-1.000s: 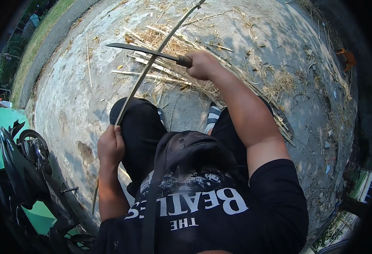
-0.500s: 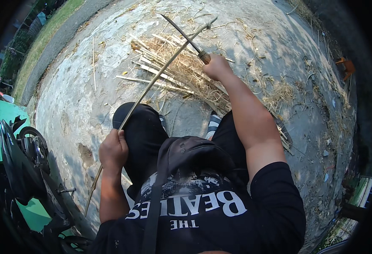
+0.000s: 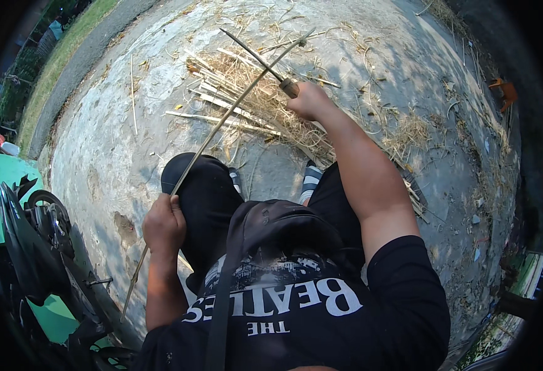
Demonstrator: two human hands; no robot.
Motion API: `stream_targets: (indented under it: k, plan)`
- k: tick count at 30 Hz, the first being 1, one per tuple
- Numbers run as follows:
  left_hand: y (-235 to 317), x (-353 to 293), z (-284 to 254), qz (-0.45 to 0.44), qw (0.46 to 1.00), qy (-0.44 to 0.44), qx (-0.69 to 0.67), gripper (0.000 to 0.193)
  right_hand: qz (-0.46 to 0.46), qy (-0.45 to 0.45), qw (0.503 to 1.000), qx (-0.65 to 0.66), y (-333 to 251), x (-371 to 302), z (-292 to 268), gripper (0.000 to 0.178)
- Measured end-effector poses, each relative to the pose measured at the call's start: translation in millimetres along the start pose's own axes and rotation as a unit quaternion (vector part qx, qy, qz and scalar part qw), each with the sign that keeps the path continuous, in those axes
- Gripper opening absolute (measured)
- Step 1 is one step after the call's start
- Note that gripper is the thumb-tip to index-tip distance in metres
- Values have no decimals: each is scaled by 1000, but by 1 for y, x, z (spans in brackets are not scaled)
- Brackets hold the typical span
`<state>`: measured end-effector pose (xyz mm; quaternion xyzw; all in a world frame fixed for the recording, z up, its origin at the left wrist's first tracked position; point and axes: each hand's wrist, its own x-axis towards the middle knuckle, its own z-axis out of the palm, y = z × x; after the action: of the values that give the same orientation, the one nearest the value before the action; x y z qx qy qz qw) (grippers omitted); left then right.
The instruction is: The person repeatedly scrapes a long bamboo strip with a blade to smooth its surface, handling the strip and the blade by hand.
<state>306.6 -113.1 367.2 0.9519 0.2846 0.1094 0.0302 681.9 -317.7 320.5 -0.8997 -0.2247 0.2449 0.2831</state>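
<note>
My left hand (image 3: 164, 224) is closed round a long, thin bamboo strip (image 3: 225, 116), beside my left knee. The strip slants from low on the left, over the knee, to its far end above the ground. My right hand (image 3: 311, 101) grips a knife (image 3: 289, 88) by its wooden handle. The knife's dark, narrow blade points to the far left and crosses the strip near that far end. Whether edge and strip touch at the crossing, I cannot tell. Beneath both lies a heap of curly shavings (image 3: 284, 114) with several pale split strips (image 3: 237, 111).
My feet in striped footwear (image 3: 311, 178) rest on the rough concrete ground (image 3: 98, 142). A black motorbike (image 3: 27, 241) stands at the left by a green surface (image 3: 5, 170). An orange object (image 3: 504, 98) is at the far right. Loose shavings (image 3: 407, 133) lie to the right.
My right hand has moved the knife a little left and nearer, so its blade crosses the strip slightly lower down. My left hand has kept nearly the same place on the strip.
</note>
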Motion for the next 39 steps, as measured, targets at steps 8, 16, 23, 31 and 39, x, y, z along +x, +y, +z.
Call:
stream_targets:
  k: [8,16,23,31,39]
  plan:
    - [-2,-4,-2,8,1000,-2,-21,30,-245,-44,950,-191,-64,-60,35,25]
    - [3,-1,-5,7,1000,1,-6,29,-56,13,997,-49,-18,-29,6,27]
    - [20,18,-2,42,997,-35,-54,26,-210,-49,964,-157,-44,-57,20,23]
    - [19,39,12,64,979,-123,-148,26,-191,-46,977,-80,-40,-67,-4,24]
    - [14,56,28,109,972,-135,-155,30,-162,31,982,-95,-32,-81,8,24]
